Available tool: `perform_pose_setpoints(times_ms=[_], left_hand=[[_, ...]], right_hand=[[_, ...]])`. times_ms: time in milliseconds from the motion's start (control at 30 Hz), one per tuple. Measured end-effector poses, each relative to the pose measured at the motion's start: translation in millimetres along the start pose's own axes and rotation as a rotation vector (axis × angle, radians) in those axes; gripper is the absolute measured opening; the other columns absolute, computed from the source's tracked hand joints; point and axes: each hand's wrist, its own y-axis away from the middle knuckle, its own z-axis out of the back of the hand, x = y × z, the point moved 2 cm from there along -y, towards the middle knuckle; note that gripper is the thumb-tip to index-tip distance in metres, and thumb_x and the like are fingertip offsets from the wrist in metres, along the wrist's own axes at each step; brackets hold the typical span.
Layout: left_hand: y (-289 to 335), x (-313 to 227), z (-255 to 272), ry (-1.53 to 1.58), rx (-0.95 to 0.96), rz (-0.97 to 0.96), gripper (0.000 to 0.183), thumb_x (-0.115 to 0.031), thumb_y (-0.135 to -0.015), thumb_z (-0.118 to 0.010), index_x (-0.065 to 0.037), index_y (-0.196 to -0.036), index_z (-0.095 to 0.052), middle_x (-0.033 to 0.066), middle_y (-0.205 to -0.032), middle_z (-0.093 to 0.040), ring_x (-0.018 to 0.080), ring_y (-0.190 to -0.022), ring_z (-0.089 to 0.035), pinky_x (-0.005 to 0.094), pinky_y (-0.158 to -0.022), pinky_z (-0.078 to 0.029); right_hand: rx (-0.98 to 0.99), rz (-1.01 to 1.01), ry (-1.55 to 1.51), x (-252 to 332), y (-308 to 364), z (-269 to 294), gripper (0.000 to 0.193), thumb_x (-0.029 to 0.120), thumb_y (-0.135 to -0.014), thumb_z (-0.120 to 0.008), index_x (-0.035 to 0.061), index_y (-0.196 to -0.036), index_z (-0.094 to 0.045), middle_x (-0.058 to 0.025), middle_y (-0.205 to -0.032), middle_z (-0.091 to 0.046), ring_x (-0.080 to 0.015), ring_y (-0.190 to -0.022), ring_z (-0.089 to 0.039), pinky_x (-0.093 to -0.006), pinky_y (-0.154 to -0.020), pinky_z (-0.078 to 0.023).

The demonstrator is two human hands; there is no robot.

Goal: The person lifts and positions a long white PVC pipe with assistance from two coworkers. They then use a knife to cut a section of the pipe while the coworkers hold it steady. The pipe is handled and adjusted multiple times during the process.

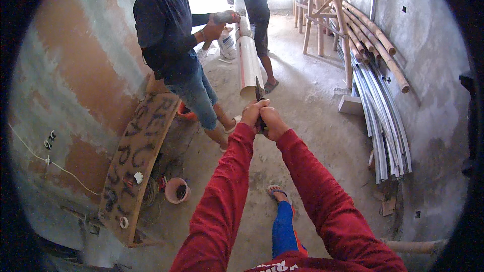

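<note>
Left hand [251,114] and right hand [275,123] closed together round a dark tool [259,90], its tip apparently at the near end of a white pipe [247,63] held aloft ahead. Should that narrow hold slip, the pipe could twist or drop — likely jarring the seeming power tool [222,17] in a co-worker's hand [215,29] beside it

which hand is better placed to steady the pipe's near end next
Probably the left hand: in the picture it sits just below the near end of the pipe, while the right hand is farther right. Both hold the dark tool, so the left would need to let go.
</note>
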Motion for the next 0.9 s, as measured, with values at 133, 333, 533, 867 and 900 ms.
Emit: perform_pose_setpoints(times_ms=[133,333,533,867,900], left_hand=[[5.6,-0.2,-3.9,0.07,-0.004,0.008,0.022,-0.025,-0.081,-0.069,-0.011,-0.094,-0.059,0.0006,-0.079,-0.056,0.0146,-0.065,-0.054,0.0327,-0.057,-0.046],[18.0,-0.8,-5.9,0.088,0.002,0.0,0.02,-0.021,-0.081,-0.069,-0.01,-0.093,-0.059,0.0009,-0.08,-0.056,0.0149,-0.069,-0.056,0.0326,-0.061,-0.048],[19.7,-3.3,-7.0,0.069,-0.03,-0.02,0.019,-0.022,-0.081,-0.07,-0.009,-0.091,-0.059,0.0019,-0.081,-0.058,0.0152,-0.069,-0.056,0.033,-0.061,-0.048],[23.3,-0.9,-5.6,0.066,-0.016,0.016,0.017,-0.023,-0.081,-0.07,-0.012,-0.084,-0.058,0.0015,-0.075,-0.057,0.0149,-0.063,-0.055,0.033,-0.055,-0.046],[24.5,0.0,-4.7,0.061,-0.007,0.014,0.019,-0.025,-0.081,-0.07,-0.011,-0.086,-0.058,0.0023,-0.076,-0.058,0.016,-0.064,-0.056,0.0336,-0.057,-0.047]], right_hand=[[-0.037,-0.273,-0.213,-16.2,8.7,-3.2,0.015,0.015,-0.088,-0.045,0.0066,-0.092,-0.057,-0.0063,-0.077,-0.06,-0.0192,-0.059,-0.058,-0.0343,-0.05,-0.048],[-0.2,-0.807,-0.723,45.1,17.3,-0.1,0.014,0.015,-0.088,-0.046,0.0067,-0.088,-0.057,-0.0051,-0.072,-0.058,-0.0187,-0.054,-0.056,-0.0329,-0.046,-0.046],[-0.031,-0.224,-0.075,56.5,-0.1,0.3,0.01,0.013,-0.084,-0.05,0.0064,-0.088,-0.057,-0.0056,-0.074,-0.058,-0.0193,-0.059,-0.057,-0.0339,-0.05,-0.047],[-0.167,-0.666,-0.5,76.8,12.2,-5.3,0.015,0.014,-0.087,-0.046,0.005,-0.091,-0.058,-0.0067,-0.075,-0.061,-0.0199,-0.06,-0.06,-0.0332,-0.051,-0.048],[-0.112,-0.468,-0.315,74.8,9.1,-5.7,0.016,0.014,-0.087,-0.046,0.0049,-0.091,-0.058,-0.0066,-0.076,-0.061,-0.0198,-0.061,-0.06,-0.0331,-0.051,-0.048]])
